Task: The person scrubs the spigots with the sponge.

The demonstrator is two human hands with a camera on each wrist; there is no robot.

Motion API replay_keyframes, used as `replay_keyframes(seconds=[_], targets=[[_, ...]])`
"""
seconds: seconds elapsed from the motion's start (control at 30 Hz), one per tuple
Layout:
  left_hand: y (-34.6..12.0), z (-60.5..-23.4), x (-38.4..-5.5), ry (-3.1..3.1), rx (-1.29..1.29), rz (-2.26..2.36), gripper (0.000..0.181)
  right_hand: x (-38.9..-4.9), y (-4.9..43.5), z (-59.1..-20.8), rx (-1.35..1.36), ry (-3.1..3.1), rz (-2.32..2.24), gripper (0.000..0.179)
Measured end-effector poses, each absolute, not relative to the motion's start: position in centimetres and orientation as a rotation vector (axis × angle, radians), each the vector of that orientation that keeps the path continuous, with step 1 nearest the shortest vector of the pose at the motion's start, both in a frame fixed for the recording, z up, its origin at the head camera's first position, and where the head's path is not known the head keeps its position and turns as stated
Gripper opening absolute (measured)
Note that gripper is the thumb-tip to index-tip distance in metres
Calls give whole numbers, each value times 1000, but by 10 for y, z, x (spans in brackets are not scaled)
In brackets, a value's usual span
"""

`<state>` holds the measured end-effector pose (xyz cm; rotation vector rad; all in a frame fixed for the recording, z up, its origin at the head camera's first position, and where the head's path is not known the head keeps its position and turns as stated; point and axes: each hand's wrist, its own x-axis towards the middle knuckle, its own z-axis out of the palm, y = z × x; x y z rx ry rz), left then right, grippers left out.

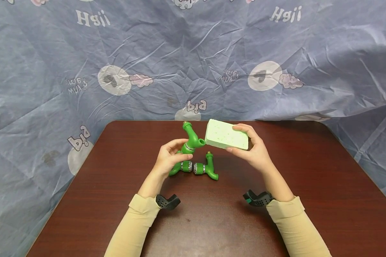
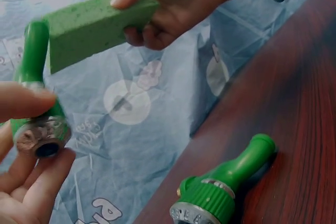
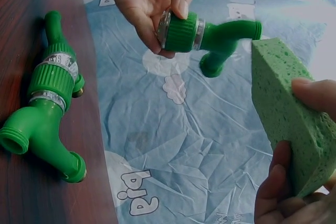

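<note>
My left hand (image 1: 168, 157) grips a green plastic tap (image 1: 191, 135) by its ribbed knob end, thumb on one side and fingers on the other. In my right hand (image 1: 258, 154) is a light green block sponge (image 1: 226, 135), pinched at its right end between thumb and fingers. The sponge's left corner is right by the tap's spout; whether they touch I cannot tell. Both are raised above the table. Below them lie two more green taps, the right one (image 1: 210, 169) in plain sight and the left one (image 1: 177, 169) partly behind my left hand.
The dark reddish-brown table (image 1: 115, 214) reaches back to a hanging blue-grey printed cloth (image 1: 180, 64). Black straps sit on both wrists, the left strap (image 1: 168, 202) and the right strap (image 1: 258, 199), by the cream sleeves.
</note>
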<state>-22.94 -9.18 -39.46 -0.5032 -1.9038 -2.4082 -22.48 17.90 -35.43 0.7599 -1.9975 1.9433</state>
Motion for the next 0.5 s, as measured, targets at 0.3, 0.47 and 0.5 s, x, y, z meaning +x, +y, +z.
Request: replay_keyframes(seconds=[0.3,0.47,0.5], targets=[[-87,-398,-228,-2063,-726,-2269,48,-221,170,-357,803,-2019,1931,61],[-80,-401,-226,-2107,-884,-2229,47,-217,158,-360,779,-2085,1844,60],[-79,-402,-226,-2109,-897,-2218,46,-217,156,-360,762,-2088,1833,60]])
